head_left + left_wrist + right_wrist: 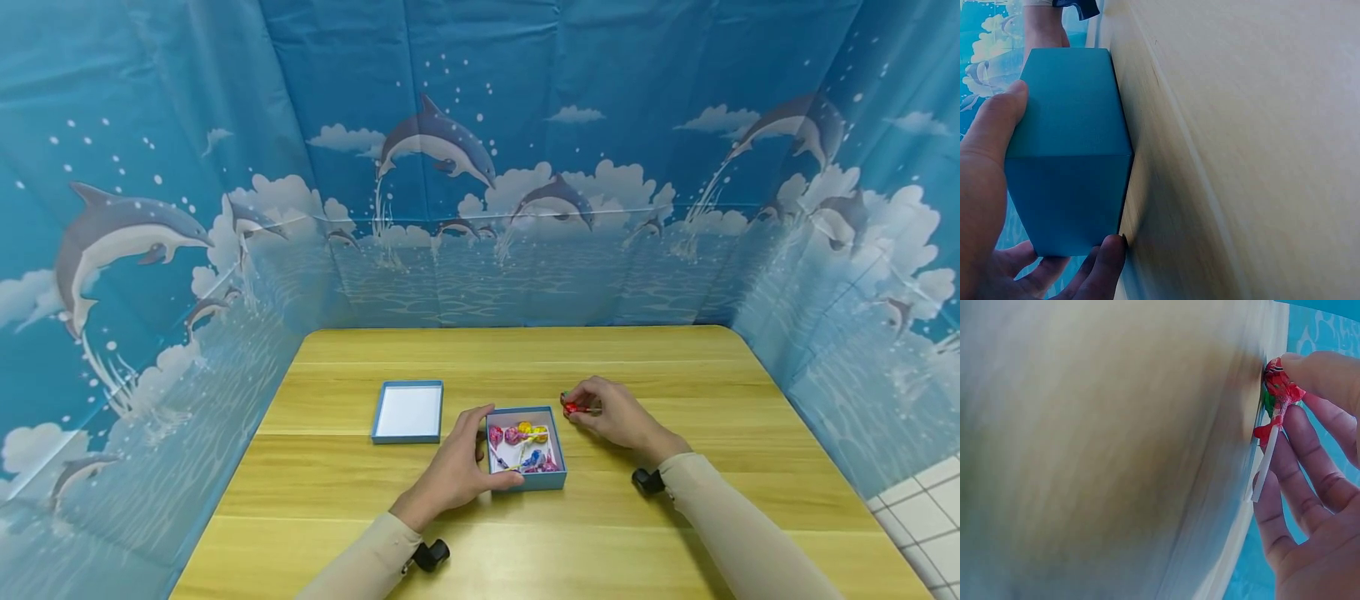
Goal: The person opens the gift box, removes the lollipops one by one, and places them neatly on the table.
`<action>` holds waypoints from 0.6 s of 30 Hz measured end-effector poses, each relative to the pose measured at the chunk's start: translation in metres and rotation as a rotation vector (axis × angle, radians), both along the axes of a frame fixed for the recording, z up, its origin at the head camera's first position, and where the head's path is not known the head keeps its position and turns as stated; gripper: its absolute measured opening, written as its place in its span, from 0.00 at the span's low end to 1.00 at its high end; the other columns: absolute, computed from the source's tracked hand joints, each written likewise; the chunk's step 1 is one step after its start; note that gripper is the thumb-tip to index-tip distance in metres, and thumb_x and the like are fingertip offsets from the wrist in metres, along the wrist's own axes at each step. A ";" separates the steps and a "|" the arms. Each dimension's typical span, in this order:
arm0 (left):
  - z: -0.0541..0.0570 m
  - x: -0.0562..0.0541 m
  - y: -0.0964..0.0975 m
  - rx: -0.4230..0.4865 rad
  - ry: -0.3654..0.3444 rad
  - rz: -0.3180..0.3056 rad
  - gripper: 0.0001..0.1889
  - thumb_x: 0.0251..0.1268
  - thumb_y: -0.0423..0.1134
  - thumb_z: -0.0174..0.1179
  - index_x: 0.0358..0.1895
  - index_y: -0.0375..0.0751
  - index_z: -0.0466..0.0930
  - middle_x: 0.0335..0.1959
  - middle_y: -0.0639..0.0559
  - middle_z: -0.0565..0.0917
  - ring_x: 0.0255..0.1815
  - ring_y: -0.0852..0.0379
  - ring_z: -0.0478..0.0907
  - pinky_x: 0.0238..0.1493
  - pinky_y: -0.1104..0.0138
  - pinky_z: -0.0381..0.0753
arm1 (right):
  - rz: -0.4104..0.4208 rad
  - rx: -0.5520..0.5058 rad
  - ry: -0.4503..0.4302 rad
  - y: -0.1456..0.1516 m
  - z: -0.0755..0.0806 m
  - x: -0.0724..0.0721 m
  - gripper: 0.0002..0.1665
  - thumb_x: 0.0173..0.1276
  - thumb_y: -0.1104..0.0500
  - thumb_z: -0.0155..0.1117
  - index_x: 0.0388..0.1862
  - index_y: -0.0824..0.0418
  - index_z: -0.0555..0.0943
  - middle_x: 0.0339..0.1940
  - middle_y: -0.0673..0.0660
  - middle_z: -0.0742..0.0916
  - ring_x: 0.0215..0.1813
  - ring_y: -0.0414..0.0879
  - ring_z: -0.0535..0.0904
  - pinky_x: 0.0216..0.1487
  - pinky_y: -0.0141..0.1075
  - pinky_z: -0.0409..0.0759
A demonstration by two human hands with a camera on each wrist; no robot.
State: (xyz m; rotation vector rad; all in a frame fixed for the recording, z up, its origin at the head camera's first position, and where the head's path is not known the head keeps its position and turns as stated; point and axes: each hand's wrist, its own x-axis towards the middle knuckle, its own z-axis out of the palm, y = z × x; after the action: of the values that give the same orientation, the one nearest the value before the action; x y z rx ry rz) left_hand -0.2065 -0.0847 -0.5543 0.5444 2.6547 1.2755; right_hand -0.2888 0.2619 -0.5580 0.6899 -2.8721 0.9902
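Note:
A blue square box [542, 481] with a white inside stands uncovered on the table. Several wrapped lollipops, pink [513, 435], yellow [539, 433] and blue [534, 459], lie in it. My left hand [454, 472] grips the box from the left, its thumb along the near wall; in the left wrist view the thumb and fingers [1109, 265] span the blue walls. Right of the box, my right hand [617, 414] pinches a red-wrapped lollipop [1277, 378] with a white stick, close to the tabletop. Something green [1269, 404] shows behind it, mostly hidden.
Left of the box lies a shallow blue lid [408, 412], its white inside facing up. The yellow wooden table [525, 350] ends at the back against a blue dolphin-print curtain [465, 275], which also hangs along both sides. White floor tiles [918, 508] show at the lower right.

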 end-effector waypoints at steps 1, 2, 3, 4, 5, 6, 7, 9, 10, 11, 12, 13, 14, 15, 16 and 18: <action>0.000 0.000 0.000 0.002 0.001 0.000 0.66 0.64 0.66 0.87 0.97 0.48 0.56 0.93 0.41 0.65 0.82 0.43 0.77 0.84 0.41 0.82 | -0.002 0.000 -0.002 0.000 0.000 0.000 0.11 0.81 0.62 0.81 0.57 0.55 0.93 0.55 0.53 0.92 0.53 0.45 0.90 0.58 0.46 0.95; 0.000 -0.001 0.000 0.002 0.000 0.000 0.66 0.64 0.67 0.87 0.97 0.48 0.56 0.93 0.42 0.65 0.82 0.43 0.77 0.84 0.41 0.81 | -0.004 0.000 -0.005 0.000 0.001 0.000 0.11 0.80 0.62 0.81 0.57 0.55 0.93 0.55 0.54 0.92 0.53 0.45 0.90 0.59 0.47 0.95; 0.000 -0.001 0.000 0.004 0.000 -0.001 0.66 0.64 0.66 0.87 0.97 0.48 0.56 0.93 0.41 0.65 0.82 0.43 0.77 0.84 0.41 0.81 | -0.006 0.000 -0.007 0.000 0.001 0.000 0.11 0.80 0.62 0.81 0.58 0.56 0.93 0.55 0.54 0.92 0.53 0.45 0.90 0.59 0.47 0.95; 0.000 -0.001 0.000 0.007 -0.002 0.000 0.66 0.64 0.67 0.87 0.97 0.48 0.56 0.93 0.41 0.65 0.82 0.43 0.77 0.84 0.41 0.81 | -0.003 0.001 -0.006 0.000 0.001 0.000 0.11 0.80 0.62 0.81 0.58 0.56 0.93 0.55 0.54 0.92 0.53 0.45 0.90 0.58 0.48 0.95; 0.000 -0.001 0.000 0.009 -0.002 -0.001 0.66 0.64 0.67 0.87 0.97 0.48 0.56 0.93 0.41 0.65 0.82 0.43 0.77 0.84 0.41 0.82 | -0.006 0.000 -0.009 0.000 0.002 0.000 0.11 0.80 0.62 0.82 0.58 0.56 0.92 0.55 0.54 0.92 0.53 0.45 0.90 0.58 0.48 0.95; 0.000 -0.001 0.000 0.008 0.000 -0.002 0.67 0.64 0.66 0.87 0.97 0.47 0.55 0.93 0.41 0.65 0.81 0.43 0.77 0.84 0.41 0.82 | -0.008 -0.001 -0.012 0.000 0.002 0.000 0.11 0.80 0.62 0.82 0.58 0.56 0.93 0.55 0.54 0.92 0.53 0.45 0.90 0.58 0.48 0.95; 0.000 0.000 0.000 0.009 -0.002 -0.002 0.67 0.64 0.66 0.87 0.97 0.47 0.55 0.93 0.41 0.65 0.81 0.43 0.77 0.84 0.41 0.82 | -0.007 -0.001 -0.014 0.000 0.003 0.000 0.11 0.80 0.62 0.82 0.57 0.56 0.92 0.55 0.54 0.92 0.53 0.45 0.90 0.58 0.48 0.95; -0.001 0.000 0.000 0.004 -0.005 -0.002 0.67 0.64 0.66 0.87 0.97 0.48 0.55 0.94 0.42 0.65 0.82 0.43 0.77 0.84 0.42 0.82 | 0.000 -0.008 -0.018 0.000 0.004 0.001 0.11 0.80 0.62 0.81 0.58 0.56 0.92 0.55 0.54 0.92 0.54 0.46 0.91 0.59 0.47 0.96; -0.001 0.000 -0.001 0.002 -0.006 -0.002 0.67 0.64 0.67 0.87 0.97 0.48 0.55 0.94 0.42 0.65 0.82 0.43 0.77 0.85 0.42 0.81 | 0.004 -0.010 -0.018 0.000 0.005 0.001 0.11 0.81 0.62 0.81 0.58 0.56 0.92 0.55 0.54 0.92 0.54 0.47 0.91 0.59 0.47 0.96; -0.001 0.000 -0.001 0.000 -0.007 -0.002 0.67 0.63 0.67 0.87 0.97 0.48 0.55 0.94 0.42 0.65 0.83 0.43 0.77 0.85 0.42 0.81 | 0.003 -0.015 -0.022 0.001 0.005 0.002 0.10 0.81 0.62 0.81 0.58 0.55 0.92 0.56 0.54 0.92 0.55 0.47 0.91 0.59 0.47 0.96; -0.001 0.000 -0.001 -0.001 -0.006 -0.004 0.67 0.63 0.67 0.87 0.97 0.48 0.55 0.94 0.42 0.65 0.83 0.42 0.77 0.85 0.41 0.81 | 0.008 -0.020 -0.020 0.001 0.006 0.002 0.10 0.82 0.62 0.80 0.57 0.55 0.92 0.56 0.55 0.92 0.56 0.48 0.92 0.60 0.47 0.96; -0.001 0.000 -0.001 0.000 -0.010 -0.003 0.67 0.63 0.67 0.87 0.97 0.49 0.55 0.94 0.42 0.65 0.83 0.42 0.76 0.86 0.41 0.80 | 0.014 -0.024 -0.016 0.001 0.007 0.003 0.09 0.82 0.62 0.80 0.57 0.55 0.92 0.56 0.55 0.92 0.56 0.49 0.92 0.60 0.48 0.97; -0.001 0.000 -0.001 0.000 -0.009 -0.003 0.67 0.63 0.67 0.87 0.97 0.49 0.55 0.94 0.43 0.65 0.84 0.42 0.76 0.86 0.41 0.80 | 0.019 -0.029 -0.010 0.001 0.008 0.004 0.09 0.82 0.62 0.79 0.57 0.55 0.93 0.56 0.55 0.91 0.57 0.51 0.93 0.61 0.49 0.97; 0.000 0.000 -0.001 0.001 -0.010 -0.003 0.67 0.63 0.67 0.87 0.97 0.49 0.55 0.94 0.43 0.65 0.84 0.42 0.76 0.86 0.41 0.80 | 0.024 -0.030 -0.001 0.000 0.009 0.005 0.08 0.82 0.62 0.79 0.56 0.55 0.93 0.56 0.55 0.92 0.57 0.52 0.93 0.62 0.51 0.97; 0.000 0.000 -0.001 0.004 -0.010 -0.004 0.67 0.63 0.67 0.87 0.97 0.50 0.55 0.94 0.43 0.65 0.84 0.42 0.76 0.86 0.41 0.80 | 0.024 -0.030 0.007 0.000 0.010 0.006 0.08 0.82 0.62 0.80 0.56 0.55 0.93 0.56 0.55 0.92 0.58 0.53 0.93 0.63 0.53 0.96; 0.000 0.000 -0.001 0.009 -0.011 -0.004 0.67 0.63 0.67 0.87 0.97 0.50 0.55 0.94 0.43 0.65 0.83 0.42 0.76 0.85 0.41 0.81 | 0.028 -0.029 0.031 -0.002 0.013 0.008 0.08 0.82 0.62 0.80 0.55 0.55 0.93 0.56 0.55 0.92 0.59 0.56 0.93 0.65 0.58 0.95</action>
State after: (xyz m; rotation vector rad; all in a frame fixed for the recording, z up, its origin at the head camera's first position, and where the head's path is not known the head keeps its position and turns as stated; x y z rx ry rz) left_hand -0.2069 -0.0861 -0.5542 0.5418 2.6391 1.2870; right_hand -0.2812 0.2600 -0.5452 0.7393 -2.8233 1.0127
